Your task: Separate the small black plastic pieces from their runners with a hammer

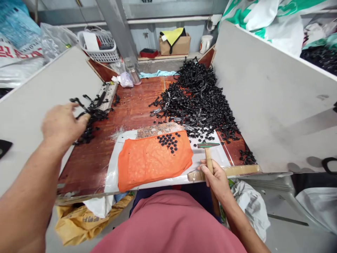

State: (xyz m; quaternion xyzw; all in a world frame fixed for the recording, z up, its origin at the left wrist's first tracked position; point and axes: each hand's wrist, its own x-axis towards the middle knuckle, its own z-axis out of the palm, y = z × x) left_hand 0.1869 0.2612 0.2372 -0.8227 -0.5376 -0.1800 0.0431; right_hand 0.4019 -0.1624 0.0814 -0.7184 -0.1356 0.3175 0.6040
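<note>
At the left of the table, my left hand point(61, 124) reaches over a small heap of black plastic parts point(98, 114). Its thumb and index finger are apart, and some long dark pieces lie right at the fingertips. Motion blurs this hand a little. A hammer point(209, 154) with a wooden handle and a narrow green-edged head is gripped in my right hand point(216, 178), near the table's front edge. Between the hands lies a folded orange cloth point(155, 161). Several small round black pieces point(168, 141) are scattered on its upper right part.
A large pile of black parts point(197, 98) covers the back right of the brown table point(131, 102). Pale boards point(268, 98) wall both sides. A steel bottle point(133, 73), a white basket point(101, 49), a cardboard box point(176, 45) and a mug point(205, 44) stand at the back.
</note>
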